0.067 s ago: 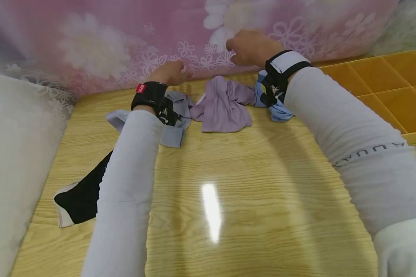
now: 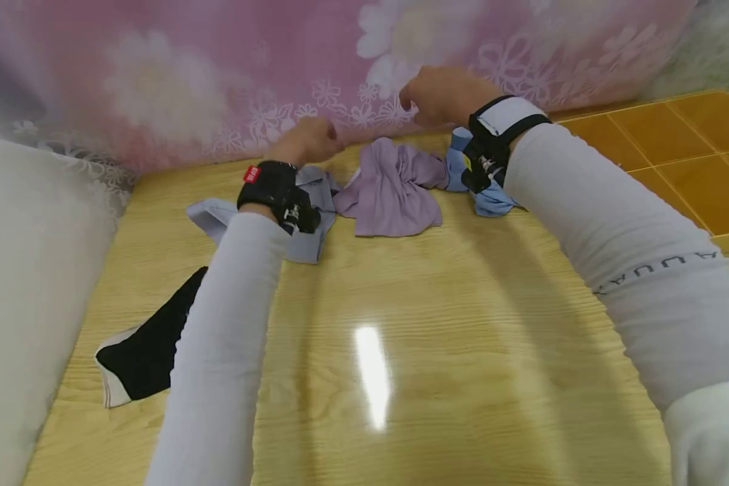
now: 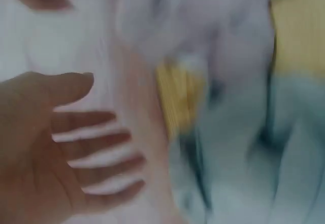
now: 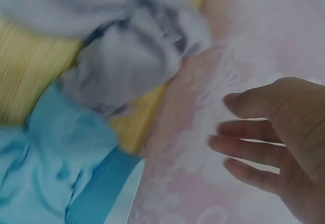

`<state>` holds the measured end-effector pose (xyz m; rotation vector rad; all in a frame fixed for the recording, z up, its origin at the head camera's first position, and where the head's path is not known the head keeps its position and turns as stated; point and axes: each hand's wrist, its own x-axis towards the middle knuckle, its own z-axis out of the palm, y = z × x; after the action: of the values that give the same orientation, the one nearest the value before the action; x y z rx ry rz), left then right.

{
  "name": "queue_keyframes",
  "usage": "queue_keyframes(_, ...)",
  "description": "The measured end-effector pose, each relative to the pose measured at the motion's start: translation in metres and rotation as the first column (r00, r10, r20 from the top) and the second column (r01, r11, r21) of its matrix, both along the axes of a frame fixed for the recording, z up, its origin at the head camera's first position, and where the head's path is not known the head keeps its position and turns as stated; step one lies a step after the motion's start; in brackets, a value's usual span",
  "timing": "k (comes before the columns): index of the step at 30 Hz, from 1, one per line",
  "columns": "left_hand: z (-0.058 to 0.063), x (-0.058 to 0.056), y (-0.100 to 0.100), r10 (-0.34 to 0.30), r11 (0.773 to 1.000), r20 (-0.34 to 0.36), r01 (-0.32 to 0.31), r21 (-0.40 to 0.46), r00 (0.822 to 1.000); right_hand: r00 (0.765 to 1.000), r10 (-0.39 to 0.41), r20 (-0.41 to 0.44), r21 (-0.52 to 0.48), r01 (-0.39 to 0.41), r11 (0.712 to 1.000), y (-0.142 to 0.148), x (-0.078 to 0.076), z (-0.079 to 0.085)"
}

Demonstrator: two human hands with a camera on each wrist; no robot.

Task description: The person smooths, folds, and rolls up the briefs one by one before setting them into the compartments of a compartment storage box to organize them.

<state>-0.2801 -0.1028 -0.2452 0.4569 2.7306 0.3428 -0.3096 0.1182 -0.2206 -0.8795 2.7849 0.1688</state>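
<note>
My left hand (image 2: pixel 308 140) is raised at the table's far edge, above and beyond a crumpled grey-blue cloth piece (image 2: pixel 306 251). Its fingers look spread and nearly straight in the blurred left wrist view, with nothing in them. Past the blue cloth piece (image 2: pixel 492 200) hovers my right hand (image 2: pixel 449 96), its fingers loosely bent and holding nothing. Between the two hands lies a bunched mauve cloth piece (image 2: pixel 391 196), touching the blue one. A black cloth piece with beige edges (image 2: pixel 148 358) is partly hidden behind the left forearm.
An orange compartment tray (image 2: pixel 683 162) stands at the right rear of the wooden table (image 2: pixel 462 351). Pink flowered fabric (image 2: pixel 243 81) hangs along the back. White fabric (image 2: pixel 30 290) borders the left side.
Both hands have come slightly lower and nearer to the cloth pieces. The whole head view has shifted a little too. The cloth pieces keep their arrangement.
</note>
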Motion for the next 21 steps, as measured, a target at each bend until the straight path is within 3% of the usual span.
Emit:
queue_keyframes(2,-0.01,0.009,0.021,-0.073,0.994,-0.043,0.076,0.083,0.996,0.999,0.045,0.03,0.032,-0.046,0.998,0.007,0.001,-0.005)
queue_keyframes(5,-0.02,0.021,0.06,-0.209,0.95,-0.141,0.235,0.206,0.968,0.996,0.073,0.044,0.066,-0.075,0.995,0.019,0.002,-0.013)
queue_keyframes(9,-0.033,0.033,0.104,-0.341,0.899,-0.192,0.379,0.22,0.92,0.996,0.042,0.08,0.115,-0.051,0.992,0.036,0.004,-0.026)
queue_keyframes(11,-0.04,0.037,0.115,-0.363,0.9,-0.18,0.394,0.189,0.914,0.995,0.016,0.098,0.156,-0.032,0.987,0.043,0.007,-0.036)
queue_keyframes(13,-0.046,0.04,0.119,-0.348,0.908,-0.17,0.377,0.185,0.922,0.995,0.016,0.101,0.18,-0.034,0.983,0.05,0.011,-0.044)
queue_keyframes(16,-0.055,0.04,0.116,-0.264,0.917,-0.185,0.305,0.256,0.947,0.995,0.048,0.086,0.157,-0.061,0.986,0.059,0.024,-0.048)
queue_keyframes(19,-0.059,0.038,0.106,-0.16,0.913,-0.197,0.221,0.342,0.967,0.991,0.061,0.122,0.004,-0.062,0.998,0.061,0.041,-0.039)
queue_keyframes(21,-0.057,0.038,0.099,-0.142,0.89,-0.203,0.215,0.403,0.969,0.979,0.068,0.19,-0.147,-0.041,0.988,0.059,0.054,-0.029)
